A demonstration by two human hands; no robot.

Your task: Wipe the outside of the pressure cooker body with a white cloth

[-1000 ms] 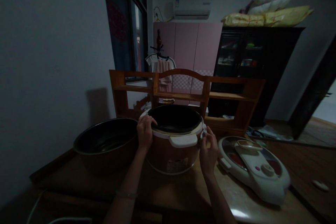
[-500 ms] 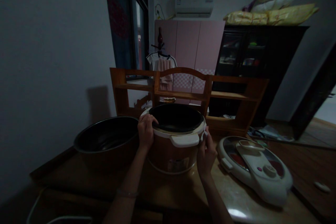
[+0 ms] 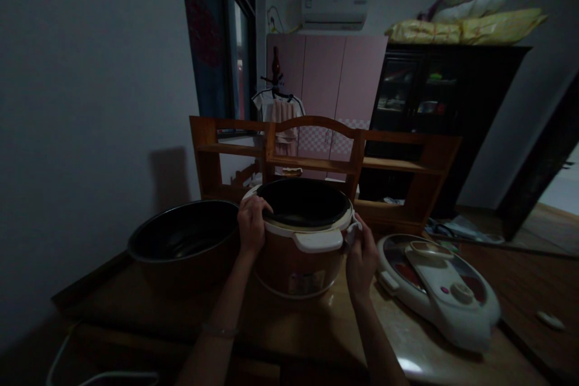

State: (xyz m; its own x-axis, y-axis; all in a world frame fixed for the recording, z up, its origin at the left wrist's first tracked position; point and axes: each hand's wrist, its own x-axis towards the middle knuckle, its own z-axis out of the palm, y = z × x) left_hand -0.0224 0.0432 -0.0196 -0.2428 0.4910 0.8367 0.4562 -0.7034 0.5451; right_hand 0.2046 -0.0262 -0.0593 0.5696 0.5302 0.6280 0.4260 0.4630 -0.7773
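A cooker body (image 3: 289, 262) with brown sides, a white rim and a white front handle stands on the table, its dark inside open to the top. My left hand (image 3: 251, 223) is closed over the left part of its rim. On the right side, my right hand (image 3: 362, 256) pinches a small white cloth or tissue (image 3: 353, 233) against the cooker's outside near the rim. Left of the cooker sits a black inner pot (image 3: 181, 256), apart from its body. The cooker's lid (image 3: 441, 289), white with a glassy top, lies at the right.
Behind the cooker, a wooden shelf unit (image 3: 312, 163) rises from the table's back. The table (image 3: 316, 325) reaches the wall (image 3: 90, 132) on the left. A small white object (image 3: 550, 320) lies at the far right. White tubing (image 3: 58, 356) shows at the lower left.
My right hand has shifted slightly right and up, with more of the white cloth or tissue showing. My left hand stays on the rim, and the cooker has not visibly moved.
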